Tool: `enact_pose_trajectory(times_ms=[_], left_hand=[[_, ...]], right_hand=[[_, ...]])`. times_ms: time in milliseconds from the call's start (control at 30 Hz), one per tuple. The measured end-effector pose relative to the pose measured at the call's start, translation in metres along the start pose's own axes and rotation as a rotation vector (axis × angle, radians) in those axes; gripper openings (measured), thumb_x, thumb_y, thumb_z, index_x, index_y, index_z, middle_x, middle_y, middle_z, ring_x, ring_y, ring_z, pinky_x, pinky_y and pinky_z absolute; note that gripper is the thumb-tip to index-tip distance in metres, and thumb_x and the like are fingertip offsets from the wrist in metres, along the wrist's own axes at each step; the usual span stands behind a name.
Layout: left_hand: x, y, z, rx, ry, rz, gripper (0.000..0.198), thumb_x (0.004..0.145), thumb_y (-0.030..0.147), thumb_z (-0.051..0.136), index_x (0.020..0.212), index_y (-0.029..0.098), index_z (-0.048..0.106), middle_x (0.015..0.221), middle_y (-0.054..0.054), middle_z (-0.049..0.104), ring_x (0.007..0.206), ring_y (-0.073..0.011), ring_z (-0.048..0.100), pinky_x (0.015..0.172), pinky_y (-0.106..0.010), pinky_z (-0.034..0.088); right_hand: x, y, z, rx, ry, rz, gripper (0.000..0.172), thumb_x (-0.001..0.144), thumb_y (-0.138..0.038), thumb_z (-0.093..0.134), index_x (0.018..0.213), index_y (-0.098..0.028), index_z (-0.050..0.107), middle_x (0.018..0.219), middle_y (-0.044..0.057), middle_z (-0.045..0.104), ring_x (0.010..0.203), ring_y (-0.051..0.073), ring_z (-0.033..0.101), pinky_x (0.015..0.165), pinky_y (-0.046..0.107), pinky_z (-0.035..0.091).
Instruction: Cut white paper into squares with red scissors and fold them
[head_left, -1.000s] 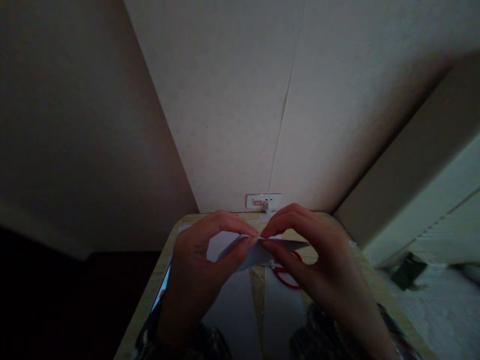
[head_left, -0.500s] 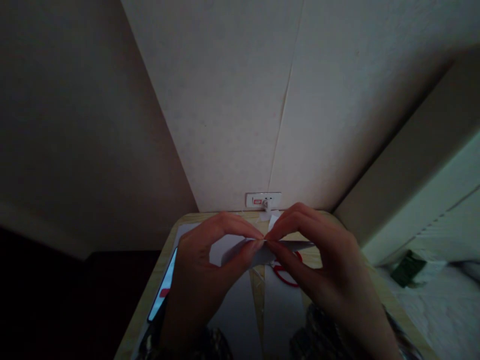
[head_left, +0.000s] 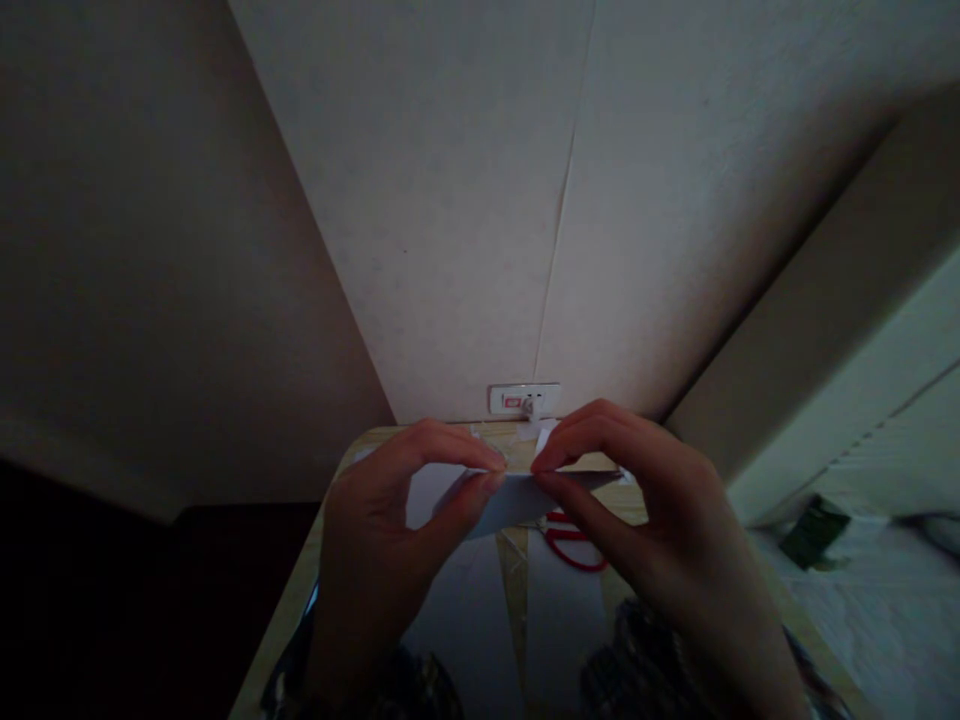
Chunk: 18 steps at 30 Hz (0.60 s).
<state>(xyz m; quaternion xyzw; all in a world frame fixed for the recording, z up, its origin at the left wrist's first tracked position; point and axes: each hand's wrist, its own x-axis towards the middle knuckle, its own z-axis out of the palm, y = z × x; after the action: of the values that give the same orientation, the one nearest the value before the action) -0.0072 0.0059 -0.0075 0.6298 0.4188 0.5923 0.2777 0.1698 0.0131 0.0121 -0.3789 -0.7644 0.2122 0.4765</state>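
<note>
A piece of pale paper [head_left: 510,500] is held up above the table by its top edge. My left hand [head_left: 405,530] pinches that edge between thumb and fingers. A short way to the right, my right hand [head_left: 645,500] pinches the same edge. Red-handled scissors [head_left: 574,545] lie behind and below the paper, near my right fingers, their blades partly hidden. Under my hands, pale sheets [head_left: 562,620] rest on the table, with a thin strip of wood showing between them.
The wooden table [head_left: 262,650] stands against the wall. A wall socket [head_left: 523,399] with a plug in it is just beyond its far edge. A dark green item [head_left: 816,532] lies on a white surface at the right.
My left hand has moved left, away from my right hand, so more of the paper's top edge shows between them. My left arm now covers most of the phone.
</note>
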Motion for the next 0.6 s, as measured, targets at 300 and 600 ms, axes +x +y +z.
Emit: enact_pose_trajectory(times_ms=[300, 600], left_hand=[[0.0037, -0.0022, -0.0018, 0.007, -0.081, 0.025, 0.02, 0.079, 0.009, 0.071, 0.078, 0.029, 0.072, 0.078, 0.009, 0.073, 0.081, -0.0112, 0.068, 0.076, -0.02, 0.052], [0.0016, 0.0008, -0.0018, 0.033, -0.081, 0.054, 0.021, 0.08, 0.008, 0.07, 0.077, 0.029, 0.071, 0.077, 0.01, 0.073, 0.081, -0.0107, 0.068, 0.078, -0.021, 0.051]], right_hand=[[0.0007, -0.001, 0.0023, -0.016, 0.034, -0.058, 0.016, 0.085, -0.008, 0.064, 0.077, -0.021, 0.063, 0.074, -0.001, 0.067, 0.071, 0.014, 0.064, 0.062, 0.024, 0.051], [-0.0024, -0.003, 0.007, 0.036, 0.036, -0.038, 0.013, 0.085, -0.009, 0.068, 0.077, -0.019, 0.066, 0.075, -0.001, 0.066, 0.07, 0.013, 0.062, 0.063, 0.023, 0.05]])
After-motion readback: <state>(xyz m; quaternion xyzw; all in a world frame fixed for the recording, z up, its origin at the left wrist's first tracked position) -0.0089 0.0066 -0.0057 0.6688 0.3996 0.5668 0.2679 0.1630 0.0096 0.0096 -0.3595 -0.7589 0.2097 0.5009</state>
